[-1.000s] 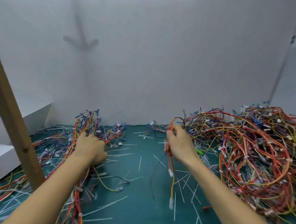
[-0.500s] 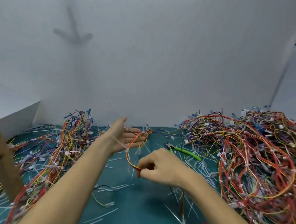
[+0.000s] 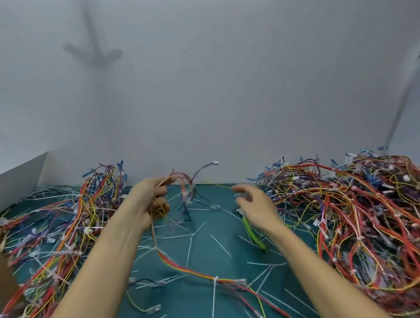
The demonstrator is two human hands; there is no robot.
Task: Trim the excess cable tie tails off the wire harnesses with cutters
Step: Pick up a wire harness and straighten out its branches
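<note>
Near the middle of the head view, the left hand (image 3: pixel 149 204) grips one wire harness (image 3: pixel 173 264), its fingers curled round the thin coloured wires. Above the fist the strands fan toward twelve o'clock and end in a small white connector (image 3: pixel 215 162). Below it the bundle trails toward five o'clock across the teal tabletop (image 3: pixel 185 309). On that trailing run sits a white cable tie (image 3: pixel 216 279), its long uncut tail pointing to six o'clock.

At three o'clock from the left hand, and apart from it, the right hand (image 3: pixel 255 206) hovers with fingers spread and blurred, holding nothing. Just under its wrist lie the green-handled cutters (image 3: pixel 254 235), their head hidden. A large tangled pile (image 3: pixel 360 217) fills three o'clock, a smaller pile (image 3: pixel 65 211) lies at nine o'clock, and cut tails (image 3: pixel 189 251) litter the tabletop between them.

The harness looks light and limp, so it will likely sag, swing and snag on its neighbours. Pinching it just beside the tie should hold the tail steady. The tail seems thin and springy and may flick away when cut. The cutters look rigid and are best taken by the green handles.
</note>
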